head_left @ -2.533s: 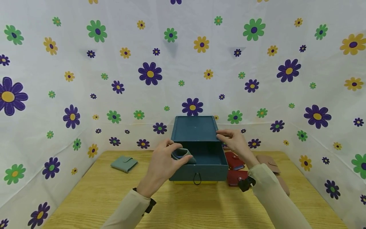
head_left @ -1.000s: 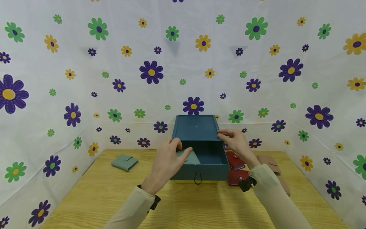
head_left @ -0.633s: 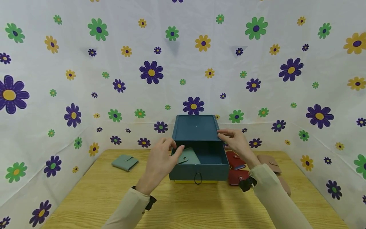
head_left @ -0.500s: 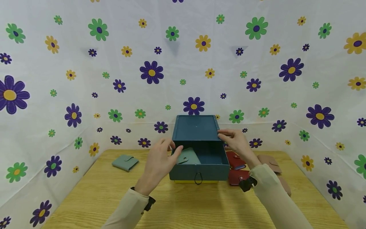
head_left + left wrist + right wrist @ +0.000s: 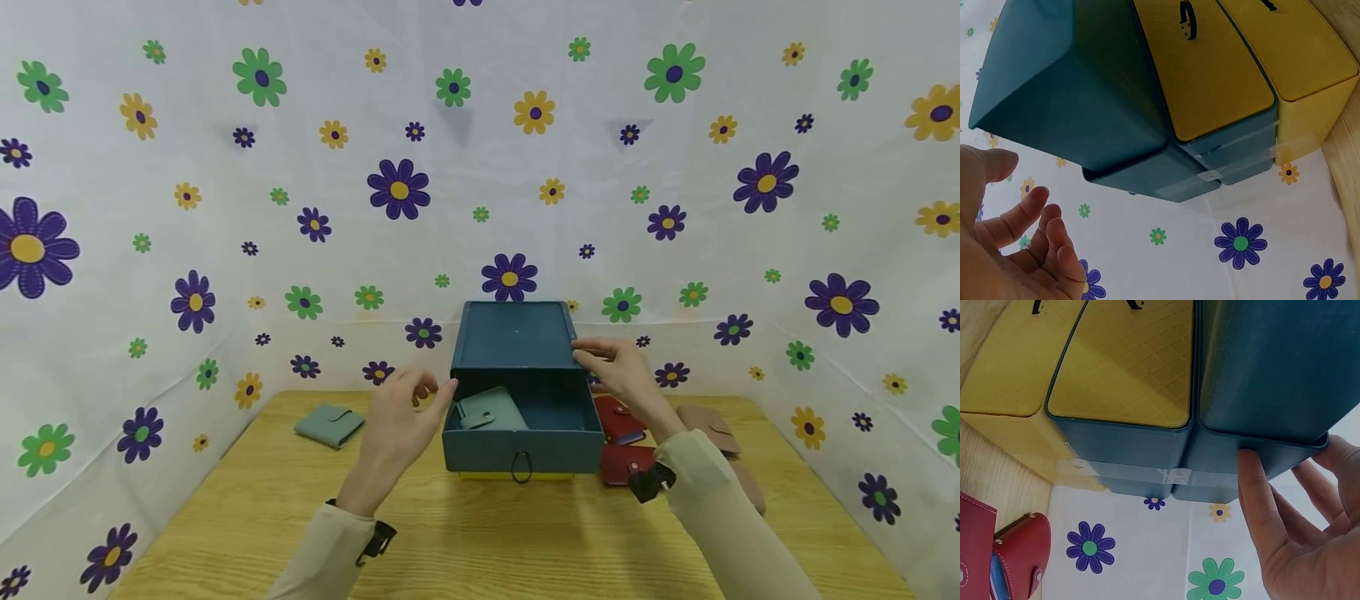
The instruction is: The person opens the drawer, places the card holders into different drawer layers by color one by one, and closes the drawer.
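A sage-green snap wallet lies in the left part of the pulled-out blue top drawer. My left hand hovers just left of that drawer, holding nothing, its fingers loosely bent. In the left wrist view the same hand is apart from the drawer's outer side. My right hand touches the right front corner of the blue drawer unit. In the right wrist view, a fairly straight finger rests against the unit's side, with the thumb at its edge.
Another green wallet lies on the wooden table at the left. Right of the unit are red wallets and tan ones. Yellow drawer fronts sit below the top drawer. A flowered cloth hangs behind.
My left hand brought a green wallet into the drawer, let it go and drew away to the left. The wallet now lies flat there. My right hand has stayed at the unit's corner.
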`<state>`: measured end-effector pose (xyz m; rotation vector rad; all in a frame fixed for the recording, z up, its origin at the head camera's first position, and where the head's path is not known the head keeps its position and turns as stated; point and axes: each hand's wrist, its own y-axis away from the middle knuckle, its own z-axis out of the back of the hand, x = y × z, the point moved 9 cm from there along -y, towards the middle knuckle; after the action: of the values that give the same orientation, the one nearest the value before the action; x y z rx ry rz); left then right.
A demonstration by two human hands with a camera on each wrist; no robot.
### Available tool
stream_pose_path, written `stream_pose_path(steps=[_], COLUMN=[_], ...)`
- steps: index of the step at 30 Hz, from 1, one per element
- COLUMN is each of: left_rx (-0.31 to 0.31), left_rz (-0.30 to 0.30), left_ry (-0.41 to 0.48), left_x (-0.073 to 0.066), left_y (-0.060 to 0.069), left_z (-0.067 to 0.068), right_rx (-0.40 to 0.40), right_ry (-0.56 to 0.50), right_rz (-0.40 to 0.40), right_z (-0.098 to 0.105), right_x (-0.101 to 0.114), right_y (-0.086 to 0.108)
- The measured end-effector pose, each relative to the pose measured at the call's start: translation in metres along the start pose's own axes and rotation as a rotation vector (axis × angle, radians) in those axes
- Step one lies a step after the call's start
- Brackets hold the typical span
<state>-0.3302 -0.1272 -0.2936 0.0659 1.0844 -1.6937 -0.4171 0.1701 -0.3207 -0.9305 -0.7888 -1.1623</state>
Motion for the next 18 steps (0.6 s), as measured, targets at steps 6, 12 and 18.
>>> stream_pose_path(steps=[6, 12, 18], left_rx=[-0.016, -0.016, -0.016], left_rz=[0.007, 0.028, 0.047], left_ry=[-0.016, -0.029, -0.064], left_x=[0.013, 0.034, 0.055], left_y=[0.001, 0.001, 0.003], left_z=[0.002, 0.001, 0.003], right_rx=[0.003, 0.002, 0.004], right_ry=[0.005, 0.004, -0.004], right_rz=[0.005, 0.004, -0.006], right_z=[0.0, 0.0, 0.0], right_x=[0.003, 0.003, 0.001], right_y=[-0.001, -0.001, 0.001])
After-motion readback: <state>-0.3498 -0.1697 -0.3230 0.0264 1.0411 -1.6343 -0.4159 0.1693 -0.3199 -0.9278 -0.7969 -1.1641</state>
